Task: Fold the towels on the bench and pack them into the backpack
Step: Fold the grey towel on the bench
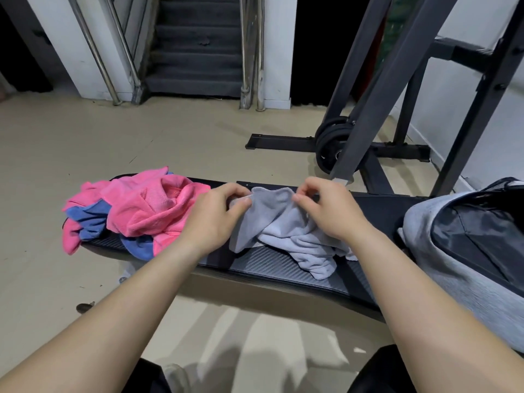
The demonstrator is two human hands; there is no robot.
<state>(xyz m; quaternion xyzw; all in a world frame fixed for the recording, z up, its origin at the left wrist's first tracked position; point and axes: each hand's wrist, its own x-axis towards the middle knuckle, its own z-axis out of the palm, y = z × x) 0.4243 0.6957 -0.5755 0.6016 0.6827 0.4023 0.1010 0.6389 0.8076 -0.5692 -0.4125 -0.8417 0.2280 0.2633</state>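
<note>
A crumpled grey towel (286, 234) lies on the middle of the black bench (272, 265). My left hand (218, 217) pinches its upper edge on the left, and my right hand (326, 211) pinches the same edge on the right. The rest of the grey towel hangs in folds toward the bench's near edge. To the left, a heap of pink towels (147, 208) and blue towels (93, 219) sits on the bench's end. A grey backpack (465, 251) lies on the right end with its dark inside showing through the open top.
A black weight rack frame (368, 109) with stacked plates (331, 146) stands behind the bench on the right. Beyond the beige floor (113, 137), grey stairs (198, 46) with metal handrails rise at the back. My dark-clothed knees sit at the bottom edge.
</note>
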